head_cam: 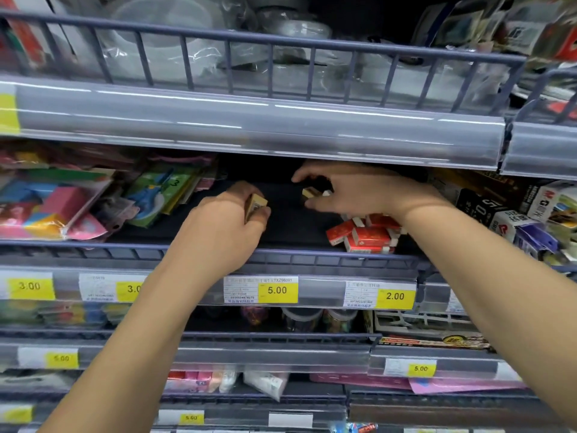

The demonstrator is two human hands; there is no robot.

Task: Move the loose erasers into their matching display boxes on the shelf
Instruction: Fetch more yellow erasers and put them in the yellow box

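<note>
Left hand (pixel 223 226): closed around a tan-sleeved eraser (pixel 255 205), centre frame.
Right hand (pixel 359 190): a second tan eraser (pixel 309 192) pinched at the fingertips.
Red erasers (pixel 365 234): piled loose, right of centre, under the right wrist.

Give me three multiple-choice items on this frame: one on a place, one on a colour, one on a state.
1. Where does the pile of loose erasers lie?
A. On the top shelf
B. On the middle shelf, under the right forearm
C. On the floor

2. What colour are the wrappers on that pile?
A. Red
B. Blue
C. Green

3. What is the left hand doing?
A. Hanging open and empty
B. Resting flat on a price tag
C. Holding a tan eraser

Key: 1 B, the pile sits behind the shelf rail beneath the right arm. 2 A, the sleeves are red with white ends. 3 C, its fingers are closed around the small tan block.
</note>
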